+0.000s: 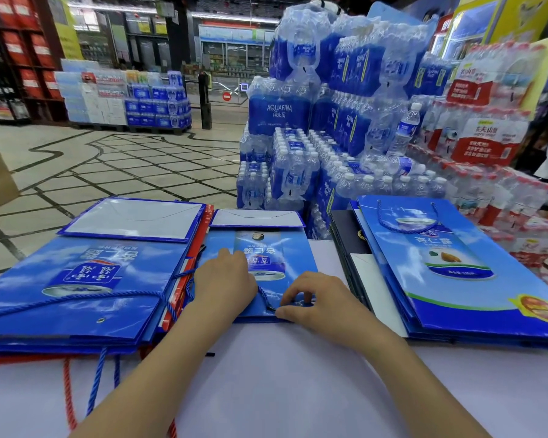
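While my left grip (225, 279) lies flat, pinning the blue gift bag (298, 257) on the table (282, 374), my right grip (314, 298) pinches its rope handle (263, 295) at the near edge; handle-fitting, I reckon, and next a steady pull.

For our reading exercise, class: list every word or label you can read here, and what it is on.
"AQUAFINA": blue water pack.
"纯水乐": same pack, just below.
"杏仁露", upside down: left bag, middle bag, right bag.
Red-label packs: print too blurred to read.
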The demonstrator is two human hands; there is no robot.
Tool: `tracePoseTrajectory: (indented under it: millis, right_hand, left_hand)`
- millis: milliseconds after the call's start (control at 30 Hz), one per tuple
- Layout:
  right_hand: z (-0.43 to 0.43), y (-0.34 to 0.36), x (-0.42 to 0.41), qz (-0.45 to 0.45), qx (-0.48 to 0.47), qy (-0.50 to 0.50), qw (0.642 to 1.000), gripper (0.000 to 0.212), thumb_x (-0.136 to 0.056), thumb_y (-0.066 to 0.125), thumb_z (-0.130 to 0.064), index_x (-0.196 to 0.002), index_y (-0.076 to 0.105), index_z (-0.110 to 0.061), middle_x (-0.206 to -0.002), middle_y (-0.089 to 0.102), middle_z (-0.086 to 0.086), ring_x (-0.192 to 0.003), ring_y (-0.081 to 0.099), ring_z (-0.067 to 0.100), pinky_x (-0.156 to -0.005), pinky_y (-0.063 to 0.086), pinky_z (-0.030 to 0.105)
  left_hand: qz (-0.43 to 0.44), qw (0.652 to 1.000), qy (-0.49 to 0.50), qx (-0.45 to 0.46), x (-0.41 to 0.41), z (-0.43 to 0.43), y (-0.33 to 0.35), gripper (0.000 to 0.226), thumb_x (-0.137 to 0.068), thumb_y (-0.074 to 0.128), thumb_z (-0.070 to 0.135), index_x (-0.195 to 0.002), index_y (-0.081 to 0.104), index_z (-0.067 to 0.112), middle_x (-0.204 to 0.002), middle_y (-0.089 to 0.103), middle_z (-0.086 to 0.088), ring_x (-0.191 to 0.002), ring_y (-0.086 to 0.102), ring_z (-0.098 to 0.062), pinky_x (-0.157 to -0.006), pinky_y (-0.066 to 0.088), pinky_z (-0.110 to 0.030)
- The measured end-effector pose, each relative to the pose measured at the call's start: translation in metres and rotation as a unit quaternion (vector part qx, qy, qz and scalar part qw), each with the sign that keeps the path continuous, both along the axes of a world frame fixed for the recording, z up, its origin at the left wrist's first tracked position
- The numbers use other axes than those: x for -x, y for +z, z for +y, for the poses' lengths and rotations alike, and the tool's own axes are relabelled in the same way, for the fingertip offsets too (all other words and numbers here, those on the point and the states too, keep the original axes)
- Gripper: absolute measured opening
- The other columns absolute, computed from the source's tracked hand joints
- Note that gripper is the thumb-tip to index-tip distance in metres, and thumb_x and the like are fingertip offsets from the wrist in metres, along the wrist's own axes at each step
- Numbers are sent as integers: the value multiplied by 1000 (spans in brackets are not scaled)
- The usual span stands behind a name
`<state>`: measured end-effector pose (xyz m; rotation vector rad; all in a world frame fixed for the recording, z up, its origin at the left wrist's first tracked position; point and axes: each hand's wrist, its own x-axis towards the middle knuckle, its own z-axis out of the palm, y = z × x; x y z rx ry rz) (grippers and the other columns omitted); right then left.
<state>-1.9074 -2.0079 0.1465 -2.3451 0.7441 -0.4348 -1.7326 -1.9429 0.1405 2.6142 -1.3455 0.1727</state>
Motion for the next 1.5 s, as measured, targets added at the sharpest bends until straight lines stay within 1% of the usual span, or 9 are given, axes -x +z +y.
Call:
tracePoseTrajectory:
  millis: [267,367,467,600,800,967,1133,1300,1500]
  right_hand:
    - [-3,-3,-4,4,35,-10,999,7,-90,68,-29,-86,71,-24,-82,57,-14,-75,51,-2,-68,38,12]
    - [-11,-3,-2,12,50,-50,997,9,-94,63,-28,-90,70,-22,-88,64,-9,-83,56,7,-77,46,23]
    - [-15,-2,0,-7,29,-88,996,10,-94,62,-25,-86,69,-23,-83,67,-8,-81,60,10,-76,49,26]
    - [-17,-3,1,-22,-8,-102,995,13,-93,63,-26,-86,71,-20,-77,68,-6,-78,64,12,-75,52,29]
    - [-15,-1,3,-23,-5,-94,995,11,-93,63,-29,-91,70,-21,-85,68,-8,-78,61,4,-69,48,17]
    - [-12,6,11,120,124,-13,985,32,-89,61,-48,-110,68,-24,-108,61,-5,-103,51,13,-91,45,32]
    - [-20,13,23,164,70,23,984,45,-85,67,-49,-124,64,-28,-124,59,-14,-105,52,6,-96,44,26]
    - [-21,17,28,127,46,-16,991,31,-81,74,-46,-105,74,-26,-103,68,-10,-91,61,5,-84,51,24]
    - [-18,22,28,124,54,-29,990,21,-79,77,-46,-86,76,-26,-88,70,-11,-86,61,4,-83,53,28]
  left_hand:
    - [0,1000,-9,10,-1,4,3,18,-92,45,29,-102,51,15,-105,52,-5,-85,50,-25,-67,37,-33]
    - [8,993,-111,50,-5,2,2,18,-89,49,28,-105,56,25,-105,52,4,-103,47,-19,-88,34,-35]
    - [164,944,-262,119,5,3,2,24,-89,56,20,-110,63,29,-110,61,14,-111,48,-7,-100,34,-30]
    - [184,916,-325,144,14,0,1,13,-91,64,22,-100,73,25,-92,67,16,-88,51,7,-85,39,-22]
    - [156,918,-337,137,13,1,1,8,-94,60,24,-96,67,26,-90,61,14,-91,46,-4,-83,38,-20]
    - [168,916,-344,119,9,1,2,8,-97,55,18,-98,63,19,-93,62,7,-88,55,-9,-82,47,-30]
    - [163,916,-342,135,8,-1,4,13,-96,57,16,-101,69,20,-88,58,18,-82,53,2,-75,39,-9]
    - [245,906,-312,151,10,1,6,13,-92,65,18,-98,65,29,-88,66,16,-85,59,-2,-76,45,-14]
    - [200,916,-331,106,11,1,7,8,-92,64,20,-92,71,24,-89,66,11,-83,57,-3,-74,43,-14]
